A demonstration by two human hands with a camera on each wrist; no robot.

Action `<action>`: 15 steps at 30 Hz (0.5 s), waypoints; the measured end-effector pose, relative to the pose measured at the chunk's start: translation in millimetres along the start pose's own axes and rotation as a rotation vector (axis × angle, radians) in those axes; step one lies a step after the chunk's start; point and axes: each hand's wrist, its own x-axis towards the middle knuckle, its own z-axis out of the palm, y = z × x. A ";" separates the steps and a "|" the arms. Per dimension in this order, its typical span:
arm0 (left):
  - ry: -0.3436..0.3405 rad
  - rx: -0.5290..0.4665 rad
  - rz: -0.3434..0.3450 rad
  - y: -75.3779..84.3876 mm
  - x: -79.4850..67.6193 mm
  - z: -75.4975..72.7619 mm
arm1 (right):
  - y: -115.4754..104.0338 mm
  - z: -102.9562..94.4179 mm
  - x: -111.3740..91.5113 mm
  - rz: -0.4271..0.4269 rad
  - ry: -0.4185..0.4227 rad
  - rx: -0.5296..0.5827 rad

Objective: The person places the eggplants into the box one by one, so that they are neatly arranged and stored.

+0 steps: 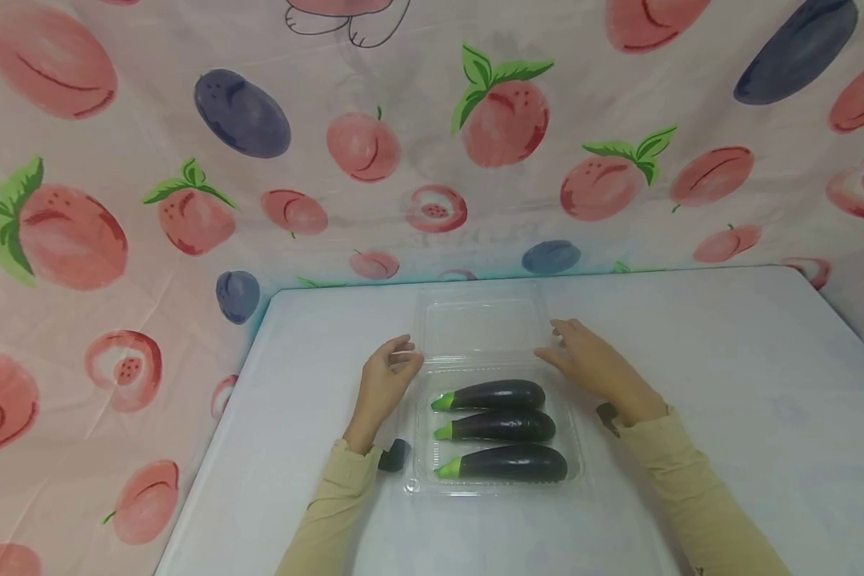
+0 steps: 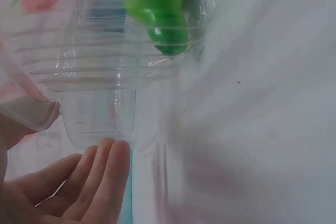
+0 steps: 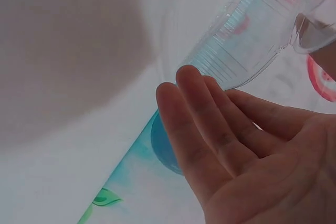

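Three dark eggplants with green stem ends lie side by side in the base of a clear plastic clamshell box (image 1: 574,472): a far eggplant (image 1: 500,394), a middle eggplant (image 1: 504,426) and a near eggplant (image 1: 514,463). The box's clear lid (image 1: 482,324) is laid back, away from the person. At the lid's left hinge side is the left hand (image 1: 385,380), its fingers extended and its thumb close to the plastic edge. Across from it, the right hand (image 1: 590,364) has its fingers extended beside the lid's right edge. Whether either thumb touches is hard to tell.
The box rests on a white table (image 1: 727,384). Behind the table's far edge hangs a fruit-printed cloth (image 1: 504,232), which also covers the left side. A dark strap piece (image 1: 392,456) shows at the left wrist, and another dark piece (image 1: 608,418) at the right.
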 end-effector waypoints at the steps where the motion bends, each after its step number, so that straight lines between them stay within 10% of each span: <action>1: 0.000 -0.002 -0.002 -0.2 -0.1 0.3 | 0.1 0.2 -0.1 -0.001 -0.002 0.006; 15: -0.048 -0.106 -0.026 0.8 0.3 -0.1 | -1.1 0.5 -0.3 0.007 -0.008 0.027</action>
